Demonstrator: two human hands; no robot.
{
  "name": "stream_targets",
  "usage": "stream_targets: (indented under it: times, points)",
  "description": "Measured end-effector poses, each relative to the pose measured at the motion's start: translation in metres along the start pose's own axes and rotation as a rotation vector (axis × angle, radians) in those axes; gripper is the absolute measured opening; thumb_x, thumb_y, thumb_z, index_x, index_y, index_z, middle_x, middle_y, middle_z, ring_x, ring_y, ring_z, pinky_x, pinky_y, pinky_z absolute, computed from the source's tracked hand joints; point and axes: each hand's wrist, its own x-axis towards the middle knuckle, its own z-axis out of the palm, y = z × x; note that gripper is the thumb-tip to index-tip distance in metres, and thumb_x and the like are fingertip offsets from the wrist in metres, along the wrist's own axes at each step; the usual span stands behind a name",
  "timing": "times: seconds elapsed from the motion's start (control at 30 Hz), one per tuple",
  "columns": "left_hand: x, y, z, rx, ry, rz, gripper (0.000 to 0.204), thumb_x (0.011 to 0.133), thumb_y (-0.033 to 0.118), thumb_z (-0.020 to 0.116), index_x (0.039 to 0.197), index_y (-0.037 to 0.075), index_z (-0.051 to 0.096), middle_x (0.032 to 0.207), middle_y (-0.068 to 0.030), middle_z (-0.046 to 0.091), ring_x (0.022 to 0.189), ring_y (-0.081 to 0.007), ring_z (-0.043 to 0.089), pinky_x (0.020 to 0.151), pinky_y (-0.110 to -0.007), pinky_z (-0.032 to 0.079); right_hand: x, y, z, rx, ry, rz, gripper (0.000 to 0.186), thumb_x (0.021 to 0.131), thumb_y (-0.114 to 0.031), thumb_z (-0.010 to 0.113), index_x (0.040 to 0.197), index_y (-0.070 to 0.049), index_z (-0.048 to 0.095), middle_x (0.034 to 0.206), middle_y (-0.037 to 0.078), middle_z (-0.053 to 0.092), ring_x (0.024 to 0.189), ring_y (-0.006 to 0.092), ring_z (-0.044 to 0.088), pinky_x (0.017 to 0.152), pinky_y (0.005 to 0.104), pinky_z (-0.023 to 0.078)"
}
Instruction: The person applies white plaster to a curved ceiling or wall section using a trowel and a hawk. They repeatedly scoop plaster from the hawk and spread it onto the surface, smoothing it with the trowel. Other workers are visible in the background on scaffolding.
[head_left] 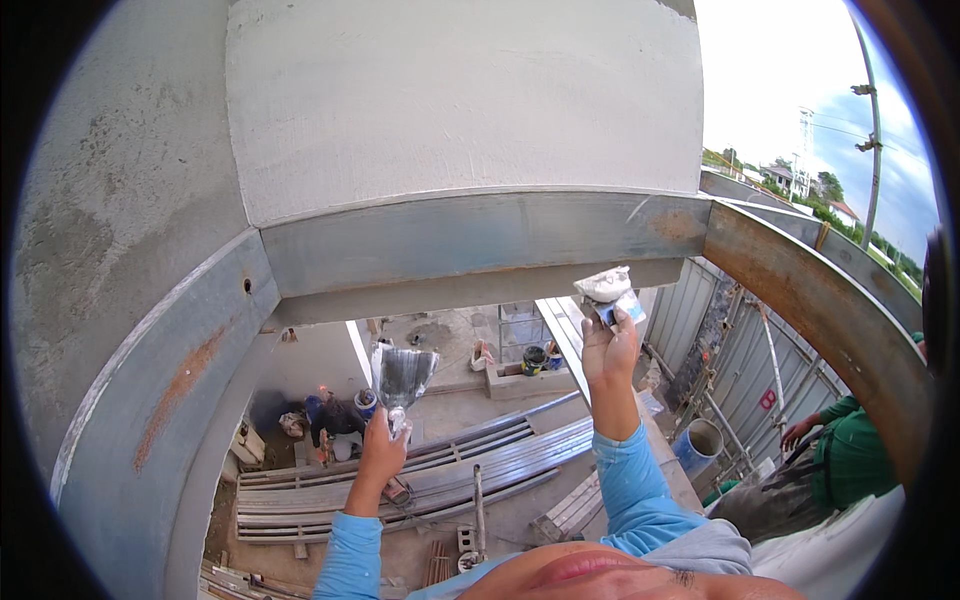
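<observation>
My left hand [384,448] is closed around the handle of a wide putty knife [404,370]. Its dark blade points upward and is smeared with white. To the right, my raised right hand [610,352] grips a second scraper [628,303], which has some blue on it. A thick lump of white putty [604,284] sits on top of that scraper and hides most of its blade. Both tools are apart from the steel beam [480,232] in front. Above the beam rises a wall panel [465,100] with a smooth pale coat.
Rust-marked steel beams flank me at left [185,375] and right [810,290]. Far below lie long metal profiles [400,480] and a blue bucket [698,447]. Someone in green [855,455] is at the right; another person [335,420] is on the ground below.
</observation>
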Motion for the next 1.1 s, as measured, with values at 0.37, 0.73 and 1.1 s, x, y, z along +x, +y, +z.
stream_targets:
  times: [0.37, 0.73, 1.1]
  points:
    - [0.234, 0.186, 0.069, 0.402, 0.121, 0.760, 0.038, 0.072, 0.004, 0.073, 0.109, 0.008, 0.064, 0.105, -0.0151, 0.067, 0.093, -0.0363, 0.065, 0.074, -0.047, 0.053, 0.296, -0.296, 0.243, -0.342, -0.235, -0.749, 0.031, 0.098, -0.008, 0.047, 0.121, 0.012, 0.049, 0.111, 0.025, 0.060, 0.097, 0.0374, 0.067, 0.086, 0.0505, 0.061]
    - [0.275, 0.196, 0.128, 0.354, 0.430, 0.780, 0.032, 0.079, 0.009, 0.072, 0.109, 0.012, 0.060, 0.080, -0.0080, 0.054, 0.071, -0.0293, 0.059, 0.057, -0.043, 0.046, 0.570, -0.477, 0.356, -1.052, -0.606, -0.850, 0.031, 0.097, -0.014, 0.049, 0.110, 0.012, 0.061, 0.104, 0.023, 0.068, 0.099, 0.0312, 0.069, 0.095, 0.0413, 0.057]
    - [0.278, 0.202, 0.132, 0.414, 0.444, 0.770, 0.036, 0.075, 0.012, 0.076, 0.106, 0.010, 0.058, 0.079, -0.0103, 0.052, 0.068, -0.0316, 0.056, 0.054, -0.042, 0.041, 0.611, -0.485, 0.413, -1.363, -0.415, -0.941, 0.030, 0.098, -0.018, 0.050, 0.108, 0.007, 0.063, 0.101, 0.019, 0.068, 0.095, 0.0283, 0.068, 0.088, 0.0403, 0.057]
